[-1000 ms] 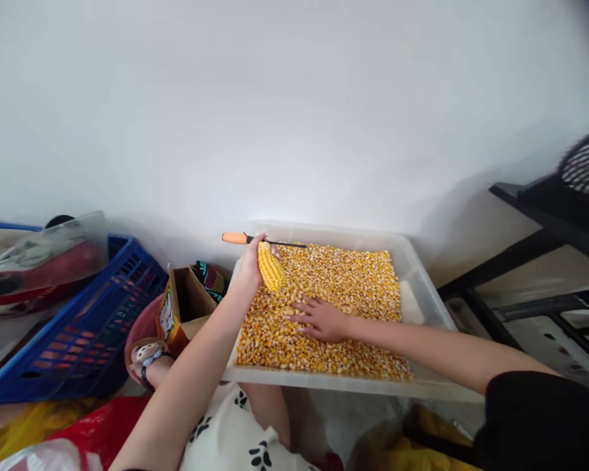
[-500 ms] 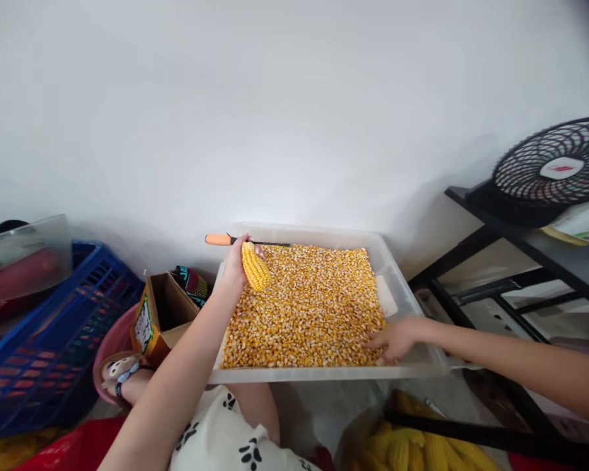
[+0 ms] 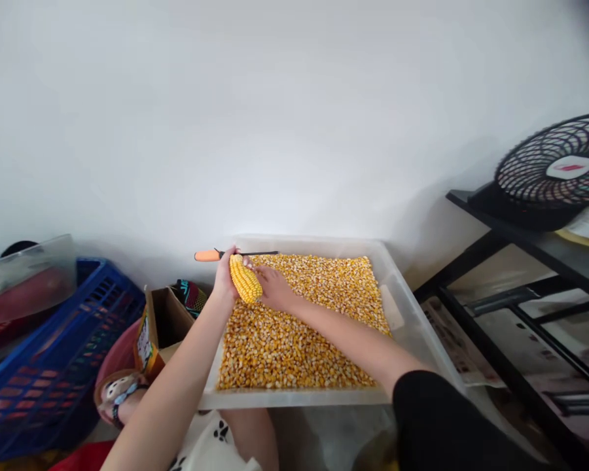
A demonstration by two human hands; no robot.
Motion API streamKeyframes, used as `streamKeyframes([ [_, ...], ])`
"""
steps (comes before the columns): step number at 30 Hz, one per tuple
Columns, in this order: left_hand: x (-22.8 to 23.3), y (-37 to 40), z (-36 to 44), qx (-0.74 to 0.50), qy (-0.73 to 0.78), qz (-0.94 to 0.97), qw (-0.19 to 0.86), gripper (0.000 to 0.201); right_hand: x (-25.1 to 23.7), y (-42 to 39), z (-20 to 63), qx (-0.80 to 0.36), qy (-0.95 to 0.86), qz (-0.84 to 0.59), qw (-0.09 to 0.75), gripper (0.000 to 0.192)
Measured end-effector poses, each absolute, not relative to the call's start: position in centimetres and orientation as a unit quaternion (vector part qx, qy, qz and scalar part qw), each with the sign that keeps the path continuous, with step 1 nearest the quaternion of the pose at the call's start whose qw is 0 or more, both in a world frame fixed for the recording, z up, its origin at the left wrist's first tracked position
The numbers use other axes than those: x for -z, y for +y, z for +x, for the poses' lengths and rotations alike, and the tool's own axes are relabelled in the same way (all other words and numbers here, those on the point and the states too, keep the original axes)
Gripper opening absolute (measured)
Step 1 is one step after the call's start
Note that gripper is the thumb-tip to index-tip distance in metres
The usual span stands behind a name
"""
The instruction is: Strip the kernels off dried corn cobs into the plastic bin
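My left hand [image 3: 226, 273] is closed around a yellow ear of corn [image 3: 245, 280], its kernels still in full rows on the side that shows. A tool with an orange handle [image 3: 207, 255] and a thin dark shaft, like a screwdriver, lies across behind the same hand and appears held with the ear. My right hand [image 3: 275, 288] meets the ear's right side with bent fingers; the fingertips are partly hidden. Below both hands, loose corn kernels [image 3: 299, 353] fill much of a clear plastic bin [image 3: 294, 398].
A white wall stands behind the bin. To the left are a blue plastic basket [image 3: 78, 340], a pink tub [image 3: 115, 353] and an open cardboard box [image 3: 160, 327]. On the right a black fan [image 3: 554, 167] rests on a black rack [image 3: 510, 248].
My right hand has left the kernels at the bin's right front and come across to the ear of corn. The left hand, ear and tool have shifted slightly left and down in view.
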State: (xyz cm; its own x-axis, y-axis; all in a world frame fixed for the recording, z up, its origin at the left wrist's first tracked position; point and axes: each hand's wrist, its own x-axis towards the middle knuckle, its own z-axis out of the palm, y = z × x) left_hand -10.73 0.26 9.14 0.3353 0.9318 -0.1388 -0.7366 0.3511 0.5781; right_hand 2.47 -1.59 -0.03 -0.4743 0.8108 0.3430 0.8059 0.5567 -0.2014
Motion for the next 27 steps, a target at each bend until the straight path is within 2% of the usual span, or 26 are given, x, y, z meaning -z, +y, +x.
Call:
streamKeyframes([
  [2,-9.2,0.4,-10.8,-0.53,0.229,0.21,0.789,0.021,0.7,-0.3,1.1,0.011,-0.848,-0.485,0.213,0.059],
  [5,-9.2,0.3,-10.8,-0.533,0.232,0.207,0.787,0.022,1.2,0.5,2.0,0.034,-0.837,-0.509,0.196,0.049],
  [10,-9.2,0.0,-10.6,-0.526,0.25,0.193,0.79,0.02,1.4,-1.1,9.4,0.038,-0.805,-0.576,0.136,0.046],
  [16,-9.3,-0.2,-10.4,-0.53,0.253,0.174,0.79,0.018,1.8,-7.1,18.3,0.037,-0.699,-0.713,0.043,0.052],
  [19,-9.1,-0.1,-10.5,-0.525,0.249,0.176,0.794,0.018,1.5,-9.9,20.6,-0.015,-0.686,-0.727,-0.029,0.051],
  [23,-9.0,0.0,-10.7,-0.518,0.243,0.181,0.8,0.019,-0.9,-9.6,22.5,-0.17,-0.725,-0.655,-0.127,0.053],
  [25,-9.1,0.0,-10.7,-0.523,0.244,0.182,0.796,0.019,-2.3,-8.0,23.2,-0.204,-0.758,-0.613,-0.093,0.045],
  [27,-9.2,0.0,-10.7,-0.529,0.244,0.185,0.792,0.018,-2.8,-6.5,23.4,-0.112,-0.745,-0.657,0.026,0.046],
])
